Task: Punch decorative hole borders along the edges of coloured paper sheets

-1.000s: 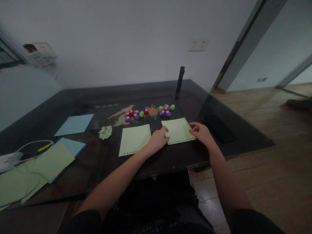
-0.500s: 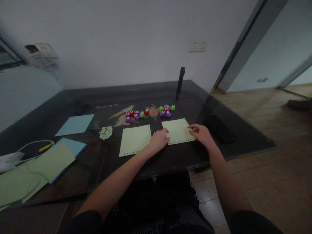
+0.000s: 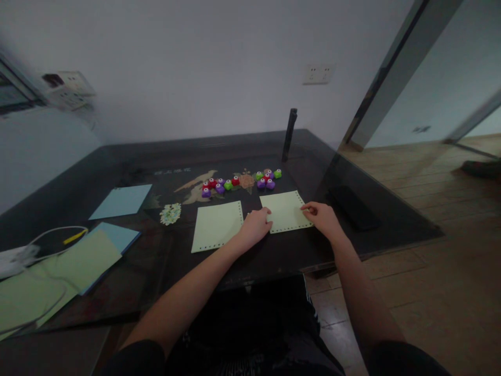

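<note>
Two pale yellow-green sheets with small holes along two edges lie side by side on the dark table. My left hand rests between them, its fingers curled together at the left edge of the right sheet; whether anything is pinched there is too small to tell. At that sheet's right edge is my right hand, thumb and forefinger closed together on the paper edge. The left sheet lies flat beside my left wrist. Behind the sheets sit several small red, purple and green eye-shaped pieces, in a left group and a right group.
At the left are a blue sheet, a stack of green paper, a white cable and a yellow item. A black upright rod stands at the back; a flat black object lies right. The table meets the wall behind.
My right thumb and forefinger have drawn closer together at the right sheet's edge. My left hand and both sheets have hardly moved.
</note>
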`<state>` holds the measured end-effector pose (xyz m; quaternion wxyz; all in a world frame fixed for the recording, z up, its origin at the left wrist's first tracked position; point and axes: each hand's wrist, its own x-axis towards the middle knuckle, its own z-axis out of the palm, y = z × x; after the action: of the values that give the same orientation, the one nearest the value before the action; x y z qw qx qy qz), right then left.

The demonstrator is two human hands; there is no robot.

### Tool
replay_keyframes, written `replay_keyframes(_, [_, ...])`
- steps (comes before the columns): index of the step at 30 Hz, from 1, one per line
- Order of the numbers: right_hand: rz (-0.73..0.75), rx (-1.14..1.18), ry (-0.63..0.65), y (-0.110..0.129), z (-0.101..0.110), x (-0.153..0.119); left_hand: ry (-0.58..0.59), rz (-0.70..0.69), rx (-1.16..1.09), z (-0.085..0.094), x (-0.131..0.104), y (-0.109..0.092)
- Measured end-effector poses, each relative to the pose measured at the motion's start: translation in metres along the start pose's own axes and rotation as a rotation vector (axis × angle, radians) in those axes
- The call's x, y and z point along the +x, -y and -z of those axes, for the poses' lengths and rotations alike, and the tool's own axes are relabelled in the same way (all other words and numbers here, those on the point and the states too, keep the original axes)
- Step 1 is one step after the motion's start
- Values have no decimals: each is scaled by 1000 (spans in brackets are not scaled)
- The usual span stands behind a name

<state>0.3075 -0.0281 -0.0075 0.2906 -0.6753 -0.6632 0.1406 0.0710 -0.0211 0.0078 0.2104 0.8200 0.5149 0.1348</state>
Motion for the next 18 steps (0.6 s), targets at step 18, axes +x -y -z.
replay_keyframes(18, [95, -56, -182, 2, 0, 0, -8, -117, -104, 37, -13, 3])
